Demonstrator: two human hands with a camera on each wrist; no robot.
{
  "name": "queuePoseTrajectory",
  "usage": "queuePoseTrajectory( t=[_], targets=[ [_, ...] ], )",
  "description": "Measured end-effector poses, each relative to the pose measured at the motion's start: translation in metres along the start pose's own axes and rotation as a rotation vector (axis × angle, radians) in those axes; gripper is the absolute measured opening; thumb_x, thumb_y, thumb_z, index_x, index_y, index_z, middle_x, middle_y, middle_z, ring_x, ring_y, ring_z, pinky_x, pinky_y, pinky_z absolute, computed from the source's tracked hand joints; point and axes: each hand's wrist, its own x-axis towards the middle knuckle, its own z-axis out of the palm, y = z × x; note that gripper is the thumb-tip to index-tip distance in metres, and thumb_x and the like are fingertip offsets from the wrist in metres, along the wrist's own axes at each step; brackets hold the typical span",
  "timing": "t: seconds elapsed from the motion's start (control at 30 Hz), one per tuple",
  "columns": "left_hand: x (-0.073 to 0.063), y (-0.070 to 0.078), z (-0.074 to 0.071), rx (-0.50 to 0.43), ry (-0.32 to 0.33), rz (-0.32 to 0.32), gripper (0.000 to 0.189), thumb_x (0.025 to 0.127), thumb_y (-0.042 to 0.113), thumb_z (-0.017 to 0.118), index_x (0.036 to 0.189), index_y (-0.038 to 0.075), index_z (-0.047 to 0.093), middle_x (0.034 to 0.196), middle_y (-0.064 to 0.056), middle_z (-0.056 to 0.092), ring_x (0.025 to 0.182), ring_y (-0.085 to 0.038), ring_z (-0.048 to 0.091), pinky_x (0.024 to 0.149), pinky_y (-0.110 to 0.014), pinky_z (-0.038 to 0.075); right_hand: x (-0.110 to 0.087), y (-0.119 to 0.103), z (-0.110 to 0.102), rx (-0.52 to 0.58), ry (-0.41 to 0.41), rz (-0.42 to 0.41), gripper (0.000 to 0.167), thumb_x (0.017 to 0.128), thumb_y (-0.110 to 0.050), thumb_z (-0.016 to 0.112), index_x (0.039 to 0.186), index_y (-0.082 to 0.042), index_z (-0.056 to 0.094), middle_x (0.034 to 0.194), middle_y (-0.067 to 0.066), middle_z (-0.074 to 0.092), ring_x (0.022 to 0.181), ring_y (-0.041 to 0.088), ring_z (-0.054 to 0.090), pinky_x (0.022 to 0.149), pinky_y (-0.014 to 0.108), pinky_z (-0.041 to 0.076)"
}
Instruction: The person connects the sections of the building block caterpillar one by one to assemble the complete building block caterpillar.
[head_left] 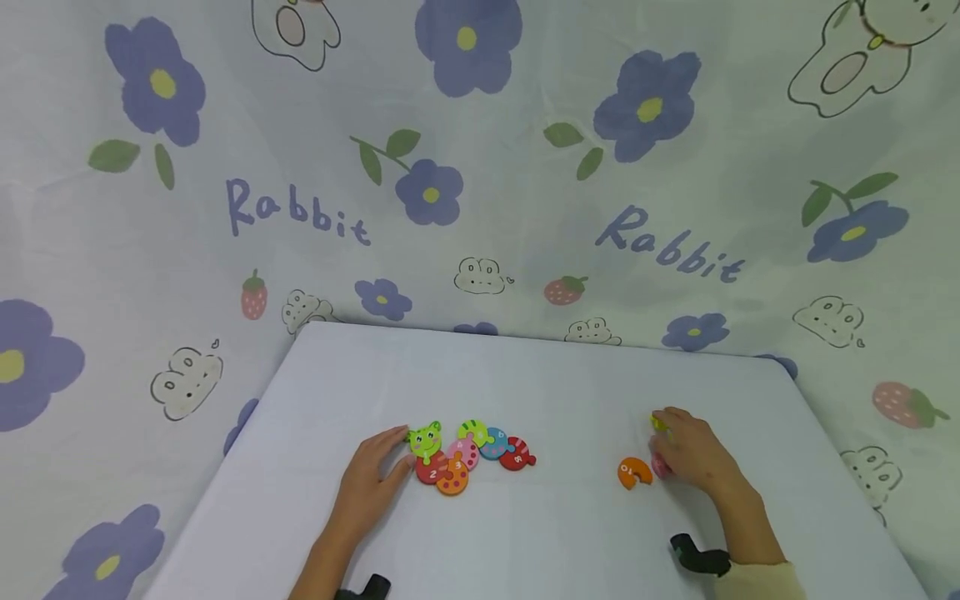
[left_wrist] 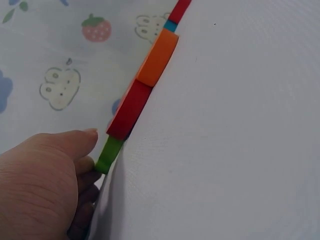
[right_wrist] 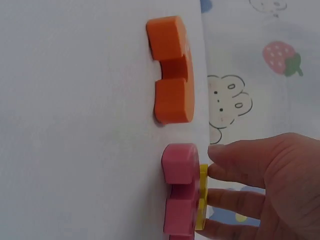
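Observation:
A caterpillar puzzle of joined pieces lies on the table: a green smiling head (head_left: 425,439), a red piece (head_left: 429,472), an orange dotted piece (head_left: 453,479) and several more trailing right. My left hand (head_left: 367,477) is at its left end, fingertips by the head and thumb beside the red piece; the fingers are fairly straight. Over on the right, my right hand (head_left: 693,450) reaches over a loose pink piece (right_wrist: 180,165) and a yellow piece (right_wrist: 202,197). Its extended fingertips are at the yellow piece, which the hand partly covers. A loose orange piece (head_left: 630,472) lies just left of them.
The white tabletop (head_left: 570,533) has its far edge against a curtain (head_left: 480,242) printed with flowers and rabbits. Black straps or mounts (head_left: 699,557) show at both wrists.

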Motion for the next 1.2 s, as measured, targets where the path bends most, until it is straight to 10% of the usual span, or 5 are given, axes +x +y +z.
queuePoseTrajectory(
  t=[1.2],
  targets=[
    [-0.001, 0.003, -0.001, 0.007, -0.011, 0.0, 0.055, 0.098, 0.028, 0.077, 0.148, 0.016, 0.06, 0.151, -0.003, 0.057, 0.144, -0.029, 0.046, 0.118, -0.056, 0.038, 0.0, -0.007, 0.004, 0.041, -0.056, 0.02, 0.068, 0.092, -0.031, 0.079, 0.143, 0.007, 0.054, 0.131, 0.031, 0.057, 0.116, 0.05, 0.056, 0.099, 0.07, 0.048]
  ],
)
